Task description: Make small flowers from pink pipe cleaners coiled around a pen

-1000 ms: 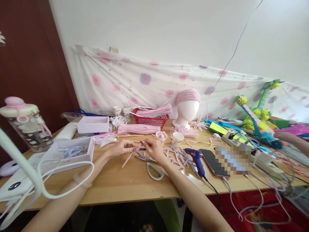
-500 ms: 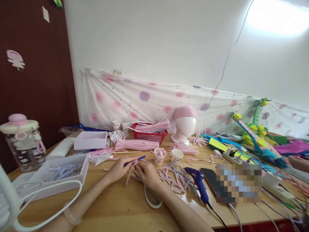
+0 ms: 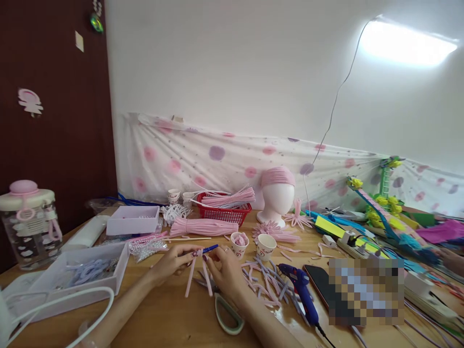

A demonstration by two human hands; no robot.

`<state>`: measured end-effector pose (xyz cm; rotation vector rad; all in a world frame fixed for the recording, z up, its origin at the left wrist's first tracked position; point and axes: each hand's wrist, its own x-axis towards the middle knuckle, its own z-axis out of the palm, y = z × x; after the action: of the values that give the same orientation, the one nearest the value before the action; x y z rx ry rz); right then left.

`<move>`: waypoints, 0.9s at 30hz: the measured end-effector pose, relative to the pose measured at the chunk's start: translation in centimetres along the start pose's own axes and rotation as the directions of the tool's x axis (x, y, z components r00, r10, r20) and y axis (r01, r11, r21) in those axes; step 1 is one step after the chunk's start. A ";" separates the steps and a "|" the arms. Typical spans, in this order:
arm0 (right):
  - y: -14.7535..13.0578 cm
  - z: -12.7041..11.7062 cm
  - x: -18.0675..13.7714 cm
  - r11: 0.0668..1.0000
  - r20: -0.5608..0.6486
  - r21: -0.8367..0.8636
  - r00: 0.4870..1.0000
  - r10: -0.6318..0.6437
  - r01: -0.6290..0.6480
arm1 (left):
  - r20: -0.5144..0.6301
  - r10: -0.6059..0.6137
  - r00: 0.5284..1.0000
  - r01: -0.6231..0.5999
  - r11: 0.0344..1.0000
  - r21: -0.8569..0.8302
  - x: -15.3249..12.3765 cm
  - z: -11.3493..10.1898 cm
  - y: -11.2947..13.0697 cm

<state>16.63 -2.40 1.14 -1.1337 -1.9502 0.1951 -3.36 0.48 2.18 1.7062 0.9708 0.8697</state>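
A blue pen (image 3: pixel 210 248) points to the right out of my left hand (image 3: pixel 180 259), whose fingers are closed on it. Over the pen hangs a pink pipe cleaner (image 3: pixel 190 280), its two ends dangling toward the table. My right hand (image 3: pixel 226 270) pinches this strip just below the pen. Scissors (image 3: pixel 229 320) with pale green handles lie under and beside my right wrist, their blades partly hidden. Right of that hand, cut pink and grey pipe cleaner pieces (image 3: pixel 266 280) are scattered.
Two paper cups (image 3: pixel 266 248) stand behind my hands. A blue glue gun (image 3: pixel 302 290) and a phone (image 3: pixel 326 290) lie to the right. Further back are a red basket (image 3: pixel 224 214) and a white mannequin head (image 3: pixel 278 200). An open box (image 3: pixel 118 273) sits left. Another person's hand (image 3: pixel 453 261) shows far right.
The pink pipe cleaner now hangs with both ends down, spread apart, where one end showed clearly before. My right hand has shifted slightly, and more of the scissors shows. The camera view has tilted up.
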 end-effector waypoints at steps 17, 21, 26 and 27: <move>-0.2 0.9 -0.3 0.995 0.223 0.087 0.975 0.018 -0.039 | -0.182 -0.141 0.973 0.144 0.990 0.003 0.2 -1.3 -0.4; 0.3 -0.6 0.2 0.999 0.128 -0.017 0.991 0.038 -0.036 | -0.139 -0.118 0.983 0.132 0.987 0.091 0.5 -1.5 -1.2; 1.4 -1.4 0.7 0.989 -0.023 -0.141 0.998 0.053 -0.055 | -0.034 -0.041 0.999 0.046 0.984 0.172 1.1 -0.9 -1.8; 1.4 -1.3 0.6 0.986 -0.026 -0.160 0.999 0.046 -0.050 | -0.026 -0.030 0.999 0.035 0.982 0.184 1.1 -0.8 -1.8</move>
<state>18.32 -1.48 1.64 -1.2827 -1.9480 0.0519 -4.00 2.16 0.81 1.8340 1.1205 0.7995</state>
